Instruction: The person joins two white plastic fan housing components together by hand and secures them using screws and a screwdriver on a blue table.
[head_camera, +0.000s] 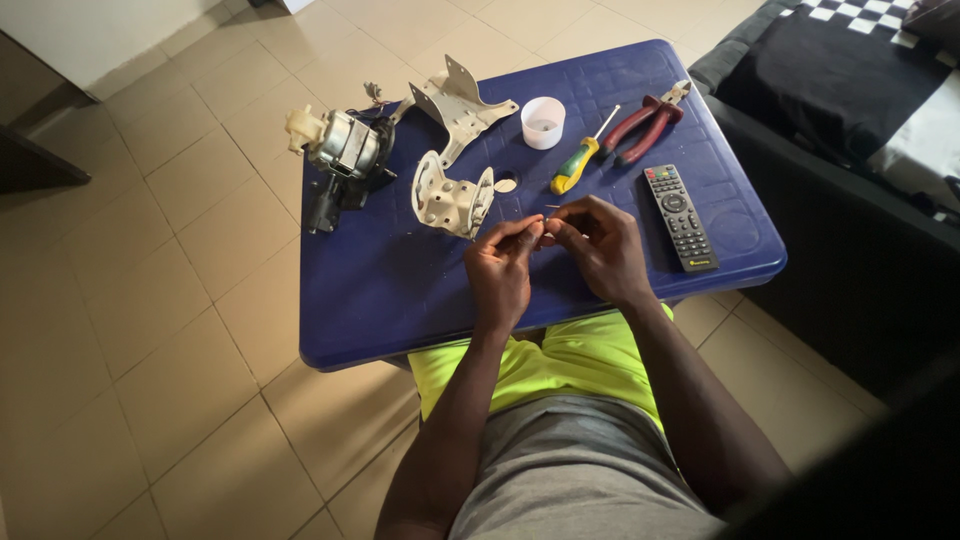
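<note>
- Thin wire piece (551, 208), small and reddish-brown, sits at the centre of the head view, pinched between both hands just above the blue worktop (400, 290).
- Left hand (500, 268) comes up from the lower middle of the frame; its thumb and forefinger are closed together at the inner end of the piece.
- Right hand (600, 245) meets it from the right, fingertips likewise pressed together on the same piece, so both grips are clamped on it, knuckles nearly touching.
- Orientation: the visible stub runs roughly left to right in the picture, its free end poking out toward the upper left of the fingers; it is too small to tell more, or whether it is bare or sheathed.
- Step in hand, as a judgement: fine finger-work on the piece, such as twisting, straightening or stripping, with no tool in use.
- Next move, as a judgement: it calls for a steady pinch and small turns of the fingertips, as the piece is slight and could slip.
- Above the hands lies a pale metal bracket (452, 196), with a second, flatter bracket (462, 108) beyond it.
- At upper left of the worktop rests a small electric motor (345, 150).
- Toward the upper middle stands a white plastic cup (543, 122), beside it a screwdriver (580, 158) with a yellow and green handle, then red-handled pliers (648, 122).
- To the right of the hands lies a black remote control (679, 216).
</note>
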